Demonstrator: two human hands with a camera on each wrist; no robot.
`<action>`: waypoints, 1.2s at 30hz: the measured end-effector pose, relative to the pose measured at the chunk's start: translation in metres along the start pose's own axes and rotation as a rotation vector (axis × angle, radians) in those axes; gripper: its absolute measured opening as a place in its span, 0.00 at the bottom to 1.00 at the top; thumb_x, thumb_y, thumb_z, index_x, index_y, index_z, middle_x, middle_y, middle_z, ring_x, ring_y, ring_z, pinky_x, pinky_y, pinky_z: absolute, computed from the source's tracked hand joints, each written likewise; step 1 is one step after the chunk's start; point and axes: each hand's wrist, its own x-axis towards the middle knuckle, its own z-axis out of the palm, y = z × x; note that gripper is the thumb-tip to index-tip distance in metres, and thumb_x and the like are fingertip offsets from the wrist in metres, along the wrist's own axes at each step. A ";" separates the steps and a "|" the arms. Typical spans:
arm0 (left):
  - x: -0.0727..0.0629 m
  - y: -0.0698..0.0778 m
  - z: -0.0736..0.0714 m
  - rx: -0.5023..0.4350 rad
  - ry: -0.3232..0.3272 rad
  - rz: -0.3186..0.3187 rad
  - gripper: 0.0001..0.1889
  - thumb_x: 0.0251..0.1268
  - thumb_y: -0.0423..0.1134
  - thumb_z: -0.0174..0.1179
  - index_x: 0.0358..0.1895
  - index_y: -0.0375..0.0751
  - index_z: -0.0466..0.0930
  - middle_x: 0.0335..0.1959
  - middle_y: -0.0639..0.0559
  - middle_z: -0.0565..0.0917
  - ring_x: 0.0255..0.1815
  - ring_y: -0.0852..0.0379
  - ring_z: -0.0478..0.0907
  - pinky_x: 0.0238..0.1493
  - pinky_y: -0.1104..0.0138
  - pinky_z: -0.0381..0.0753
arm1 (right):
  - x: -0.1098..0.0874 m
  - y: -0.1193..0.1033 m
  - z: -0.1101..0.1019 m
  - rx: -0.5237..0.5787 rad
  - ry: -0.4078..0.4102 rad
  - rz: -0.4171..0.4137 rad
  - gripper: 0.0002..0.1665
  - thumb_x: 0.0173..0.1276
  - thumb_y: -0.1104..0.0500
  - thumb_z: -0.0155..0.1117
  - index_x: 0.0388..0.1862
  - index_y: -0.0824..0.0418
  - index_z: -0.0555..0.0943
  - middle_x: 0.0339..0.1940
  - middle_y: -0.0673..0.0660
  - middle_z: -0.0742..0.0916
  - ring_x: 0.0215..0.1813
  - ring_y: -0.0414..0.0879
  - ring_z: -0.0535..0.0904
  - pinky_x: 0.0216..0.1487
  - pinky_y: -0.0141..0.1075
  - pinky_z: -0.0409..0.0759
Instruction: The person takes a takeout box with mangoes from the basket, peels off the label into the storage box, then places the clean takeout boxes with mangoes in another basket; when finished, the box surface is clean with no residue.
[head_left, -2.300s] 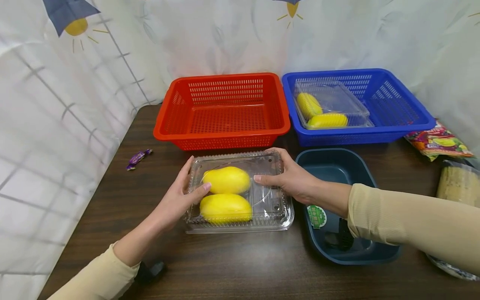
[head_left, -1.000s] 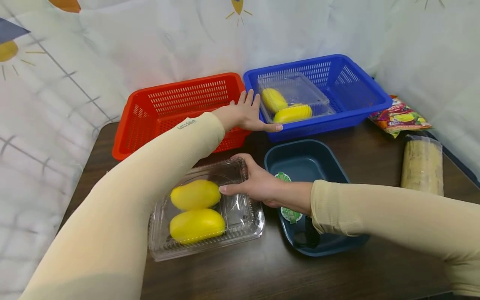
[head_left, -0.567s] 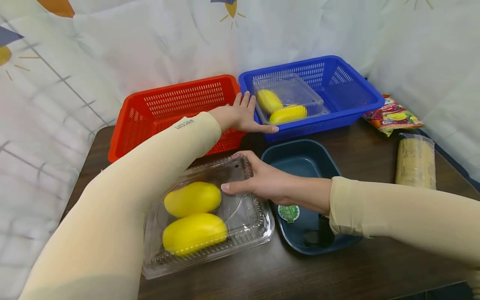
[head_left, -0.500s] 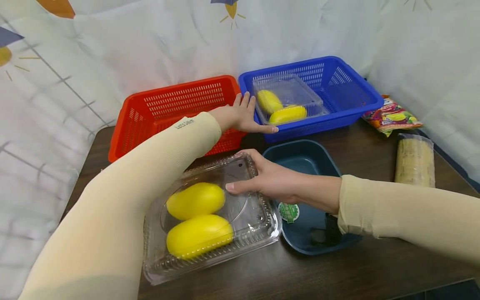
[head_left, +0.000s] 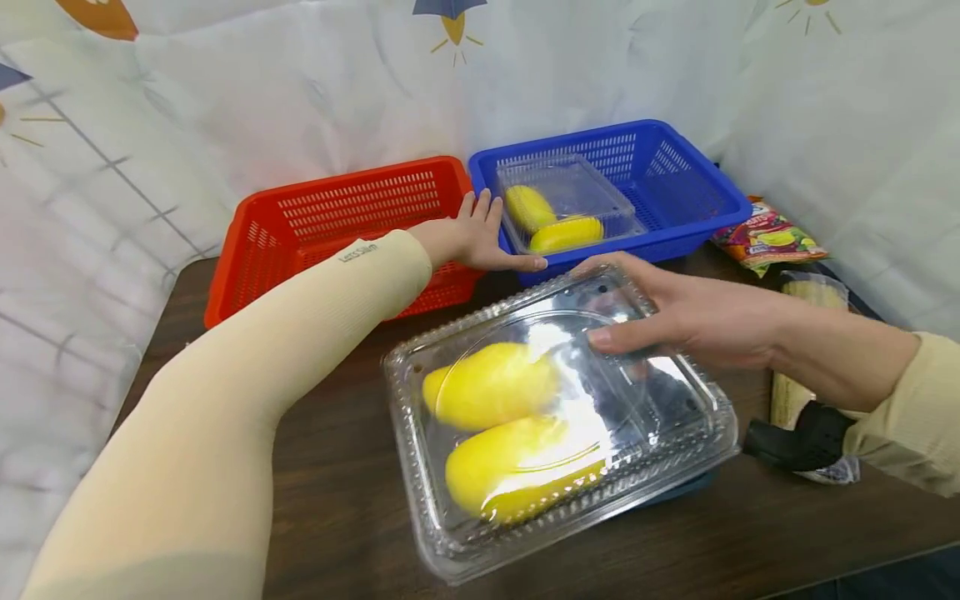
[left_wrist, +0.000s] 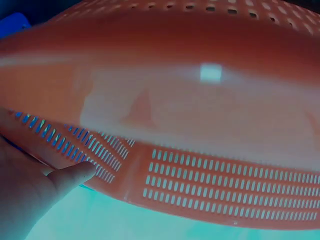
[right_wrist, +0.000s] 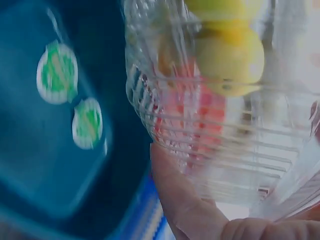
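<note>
My right hand (head_left: 690,317) grips the right end of a clear plastic clamshell box (head_left: 652,442), thumb on the lid. Two yellow mangoes (head_left: 517,475) lie inside, partly washed out by glare. The box is tilted and raised over the dark teal basin (right_wrist: 25,145), hiding most of it in the head view. My left hand (head_left: 472,242) is stretched out with straight fingers at the adjoining rims of the red basket (head_left: 352,187) and the blue basket (head_left: 678,237). In the left wrist view, the thumb overlaps the red basket's slotted wall.
Inside the blue basket sits a second clear box (head_left: 588,187) with two yellow fruits. A colourful snack bag (head_left: 768,237) and a clear-wrapped pale cylindrical pack (head_left: 787,400) lie at the right. Green-and-white stickers (right_wrist: 57,72) show in the basin. A patterned white curtain (head_left: 322,92) hangs behind.
The left hand has left the box and reached across to the baskets. Alone, the right hand has lifted the mango box and carried it rightward over the basin, tilting it.
</note>
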 end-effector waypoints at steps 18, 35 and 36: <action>-0.001 -0.001 0.006 -0.063 0.072 -0.010 0.67 0.58 0.84 0.42 0.82 0.39 0.22 0.84 0.39 0.23 0.84 0.37 0.20 0.83 0.43 0.39 | -0.025 0.051 -0.189 0.464 0.499 -0.111 0.44 0.79 0.53 0.54 0.78 0.30 0.40 0.74 0.39 0.61 0.70 0.41 0.73 0.37 0.43 0.88; 0.001 0.006 0.011 -0.089 0.127 0.018 0.69 0.55 0.86 0.43 0.82 0.38 0.24 0.84 0.38 0.26 0.85 0.36 0.22 0.83 0.40 0.40 | 0.035 0.028 -0.184 0.935 0.963 -0.069 0.54 0.69 0.57 0.69 0.73 0.22 0.43 0.79 0.29 0.43 0.83 0.37 0.38 0.79 0.61 0.36; 0.001 0.006 0.011 -0.090 0.131 0.019 0.69 0.55 0.85 0.43 0.83 0.38 0.25 0.84 0.38 0.26 0.85 0.36 0.22 0.83 0.40 0.41 | 0.037 0.027 -0.181 0.938 0.980 -0.068 0.55 0.69 0.57 0.69 0.74 0.21 0.42 0.79 0.29 0.43 0.84 0.37 0.37 0.79 0.61 0.36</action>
